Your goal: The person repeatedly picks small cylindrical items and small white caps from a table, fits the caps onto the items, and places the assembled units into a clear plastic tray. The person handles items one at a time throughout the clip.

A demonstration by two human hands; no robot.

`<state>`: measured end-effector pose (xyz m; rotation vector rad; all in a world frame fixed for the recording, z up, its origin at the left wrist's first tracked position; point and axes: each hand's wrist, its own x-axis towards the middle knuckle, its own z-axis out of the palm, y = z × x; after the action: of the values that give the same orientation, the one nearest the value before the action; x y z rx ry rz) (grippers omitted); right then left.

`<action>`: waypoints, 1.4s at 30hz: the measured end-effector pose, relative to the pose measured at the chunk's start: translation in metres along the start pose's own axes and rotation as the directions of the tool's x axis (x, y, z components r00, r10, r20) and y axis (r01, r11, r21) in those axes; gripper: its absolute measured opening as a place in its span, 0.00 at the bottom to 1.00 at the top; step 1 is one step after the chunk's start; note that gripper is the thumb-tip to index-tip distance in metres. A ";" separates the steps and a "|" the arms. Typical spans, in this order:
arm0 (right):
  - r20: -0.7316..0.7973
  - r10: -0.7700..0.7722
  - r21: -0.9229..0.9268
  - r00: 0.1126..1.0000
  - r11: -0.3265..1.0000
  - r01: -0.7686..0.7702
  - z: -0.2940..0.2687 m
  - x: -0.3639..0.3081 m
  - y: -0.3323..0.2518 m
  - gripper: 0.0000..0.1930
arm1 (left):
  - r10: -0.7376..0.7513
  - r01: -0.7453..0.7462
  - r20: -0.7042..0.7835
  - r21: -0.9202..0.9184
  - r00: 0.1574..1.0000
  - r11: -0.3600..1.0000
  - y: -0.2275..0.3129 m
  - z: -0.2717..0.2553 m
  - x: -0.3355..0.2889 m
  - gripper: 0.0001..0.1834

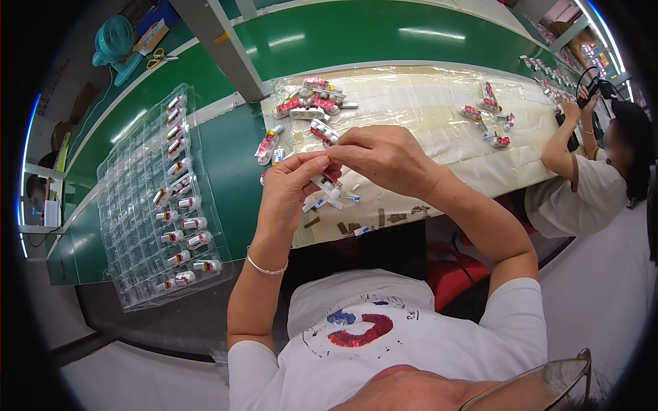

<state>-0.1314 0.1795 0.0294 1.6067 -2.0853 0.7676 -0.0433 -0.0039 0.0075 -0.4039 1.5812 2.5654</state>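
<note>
My left hand (289, 185) is closed, thumb and fingers pressed together, around a small white-and-red piece (330, 185) with rounded white ends. My right hand (387, 159) reaches over from the right, its fingertips pinched against the left thumb tip; whatever they hold is too small to make out. Just beyond the fingers lies another white-and-red piece (321, 130). A pile of similar pieces (312, 101) sits farther back, and one more piece (269, 145) rests left of my hands. Small blue-and-white slips (352, 196) lie on the table below the hands.
At the left stands a clear plastic tray (130, 226) with several small bottles in its right-hand pockets. A metal post (223, 48) rises behind it, near yellow scissors (161, 58) and a teal fan (115, 42). More pieces (490, 99) lie at the right, by a co-worker (582, 192).
</note>
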 end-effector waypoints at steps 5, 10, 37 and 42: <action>0.092 -0.014 -0.084 0.996 0.996 0.022 -0.009 0.002 0.001 0.07 | 0.005 -0.005 -0.008 0.018 1.000 1.000 0.002 0.004 0.002 0.11; 0.128 -0.051 -0.177 0.991 0.981 0.074 -0.016 0.003 0.001 0.06 | -0.003 0.003 -0.023 0.029 1.000 1.000 0.002 0.010 0.003 0.10; -0.057 0.516 0.532 0.855 0.740 -0.411 -0.019 -0.004 0.017 0.02 | 0.089 -0.089 -0.030 0.006 0.996 0.996 0.003 0.006 0.000 0.10; 0.144 0.455 0.421 0.879 0.776 -0.470 -0.021 -0.032 0.033 0.04 | 0.063 -0.063 0.003 -0.112 0.998 0.992 0.002 -0.001 -0.004 0.11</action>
<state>-0.1548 0.2229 0.0201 1.3018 -2.5012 1.4900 -0.0396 -0.0050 0.0097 -0.3612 1.4756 2.7086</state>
